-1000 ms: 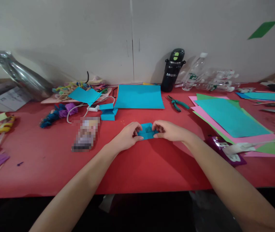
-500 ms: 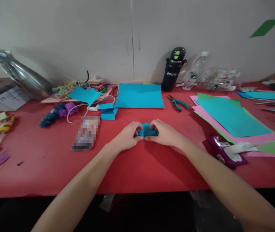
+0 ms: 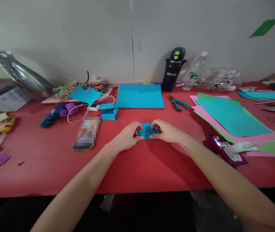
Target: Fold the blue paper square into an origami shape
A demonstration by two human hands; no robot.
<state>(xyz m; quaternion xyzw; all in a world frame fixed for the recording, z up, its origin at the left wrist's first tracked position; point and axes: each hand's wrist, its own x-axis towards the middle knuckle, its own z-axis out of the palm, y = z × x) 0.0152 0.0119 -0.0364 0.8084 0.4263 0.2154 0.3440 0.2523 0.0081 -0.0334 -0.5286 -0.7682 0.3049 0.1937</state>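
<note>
A small folded piece of blue paper (image 3: 147, 130) lies on the red table (image 3: 137, 167) in the middle. My left hand (image 3: 127, 137) pinches its left end with the fingers closed. My right hand (image 3: 166, 131) pinches its right end, thumb and fingers pressed on the fold. Both hands rest low on the table surface, and they cover most of the paper.
A flat blue sheet (image 3: 139, 96) lies behind the hands, with another folded blue piece (image 3: 108, 111) to its left. Green-handled pliers (image 3: 178, 103), a black bottle (image 3: 173, 69) and clear plastic bottles (image 3: 207, 79) stand at the back. Stacked coloured sheets (image 3: 231, 117) lie right; craft clutter (image 3: 62, 112) lies left.
My right hand closed in toward the left hand over the paper, then drew back slightly to the right. The left hand has barely moved.
</note>
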